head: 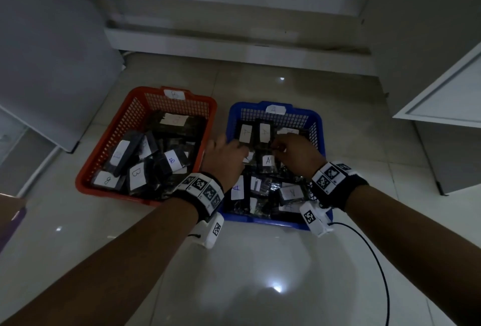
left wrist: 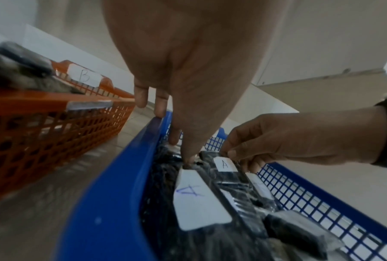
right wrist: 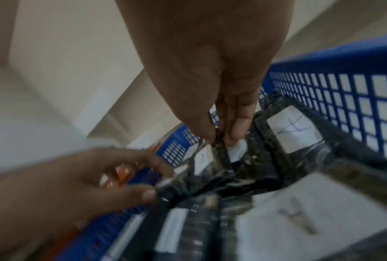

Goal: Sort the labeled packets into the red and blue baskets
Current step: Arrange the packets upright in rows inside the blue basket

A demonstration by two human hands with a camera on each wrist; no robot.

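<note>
A red basket (head: 89, 169) tagged B holds dark packets with white B labels (head: 171, 160). Right of it, a blue basket (head: 260, 221) tagged A holds dark packets labeled A (head: 268, 161). Both hands are inside the blue basket's far half. My left hand (head: 240, 151) pinches the edge of a dark packet (right wrist: 177, 187) between thumb and forefinger (right wrist: 159, 181); its outer fingers hang over the blue rim (left wrist: 112, 194). My right hand (head: 276, 147) pinches the top edge of an A-labeled packet (left wrist: 225, 164) with thumb and fingertips (right wrist: 220, 137). The red basket (left wrist: 54, 132) stands close beside it.
The baskets sit on a glossy tiled floor. A white cabinet (head: 442, 91) stands at the right and a white panel (head: 52, 65) at the left. A low white step (head: 234, 44) runs along the back. A black cable (head: 377, 260) trails from the right wrist.
</note>
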